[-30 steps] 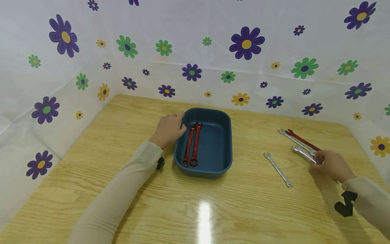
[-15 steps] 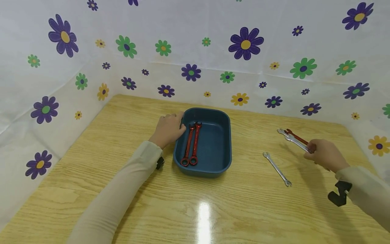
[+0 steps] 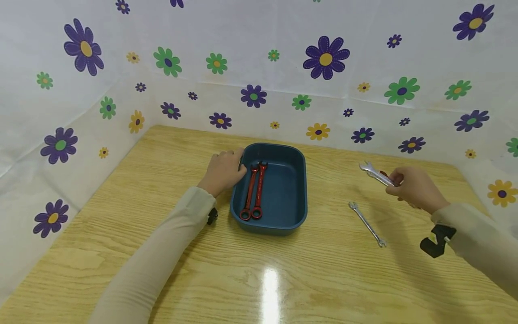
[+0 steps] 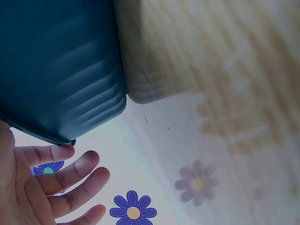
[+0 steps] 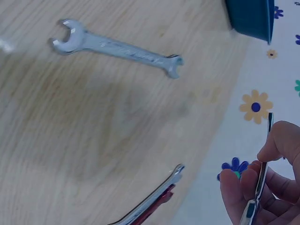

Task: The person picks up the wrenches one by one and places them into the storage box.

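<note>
My right hand (image 3: pixel 418 186) pinches a silver open-ended wrench (image 3: pixel 379 177) between thumb and fingers, above the right side of the table. Behind it a red wrench (image 3: pixel 383 173) is mostly covered; the right wrist view shows it beside another silver wrench (image 5: pixel 149 200). A separate silver wrench (image 3: pixel 367 224) lies nearer the middle. At the blue bin (image 3: pixel 283 230), my left hand (image 3: pixel 223 173) holds the left rim, thumb over the edge. In the left wrist view its other fingers spread loosely outside the wall. Two red combination wrenches (image 3: pixel 260 191) lie side by side in the bin.
The wood-grain table (image 3: pixel 194 279) ends at a white sheet (image 3: pixel 283 27) printed with flowers, which stands along the back and sides. Glare shows on the table in front of the bin.
My right hand has lifted the silver wrench from beside the other wrenches and moved left and away from me with it. The left hand and the bin stay where they were.
</note>
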`<state>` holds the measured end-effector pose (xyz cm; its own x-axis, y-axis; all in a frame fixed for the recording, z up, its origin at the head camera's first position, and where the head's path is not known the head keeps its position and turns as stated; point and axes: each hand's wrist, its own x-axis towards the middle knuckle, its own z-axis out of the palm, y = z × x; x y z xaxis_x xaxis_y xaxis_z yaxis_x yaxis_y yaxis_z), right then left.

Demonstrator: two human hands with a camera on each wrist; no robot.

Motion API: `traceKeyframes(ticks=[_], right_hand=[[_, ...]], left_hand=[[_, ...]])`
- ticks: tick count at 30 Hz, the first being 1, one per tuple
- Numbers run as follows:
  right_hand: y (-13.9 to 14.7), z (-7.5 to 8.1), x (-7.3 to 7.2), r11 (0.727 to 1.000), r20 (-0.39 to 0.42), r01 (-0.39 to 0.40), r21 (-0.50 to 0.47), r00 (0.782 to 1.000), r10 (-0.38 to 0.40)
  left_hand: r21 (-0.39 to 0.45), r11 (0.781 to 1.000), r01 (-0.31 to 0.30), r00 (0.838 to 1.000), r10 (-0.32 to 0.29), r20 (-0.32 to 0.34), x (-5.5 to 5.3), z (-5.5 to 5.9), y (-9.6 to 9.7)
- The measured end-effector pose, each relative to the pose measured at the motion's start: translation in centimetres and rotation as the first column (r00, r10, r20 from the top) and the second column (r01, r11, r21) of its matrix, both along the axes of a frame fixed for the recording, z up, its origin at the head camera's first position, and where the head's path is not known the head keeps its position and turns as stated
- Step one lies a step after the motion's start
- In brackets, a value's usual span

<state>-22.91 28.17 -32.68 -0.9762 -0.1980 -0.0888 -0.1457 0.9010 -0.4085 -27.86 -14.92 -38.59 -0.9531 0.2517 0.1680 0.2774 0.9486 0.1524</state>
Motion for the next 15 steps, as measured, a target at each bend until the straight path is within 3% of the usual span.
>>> traceKeyframes(ticks=[15], right_hand=[[-4.2,1.2,-1.4,0.998,-0.037,-0.039,-0.052,0.999,0.037]], left_hand=[[-0.017,1.0,0.004,1.0,-0.004,-0.007,-0.3,-0.4,-0.1]])
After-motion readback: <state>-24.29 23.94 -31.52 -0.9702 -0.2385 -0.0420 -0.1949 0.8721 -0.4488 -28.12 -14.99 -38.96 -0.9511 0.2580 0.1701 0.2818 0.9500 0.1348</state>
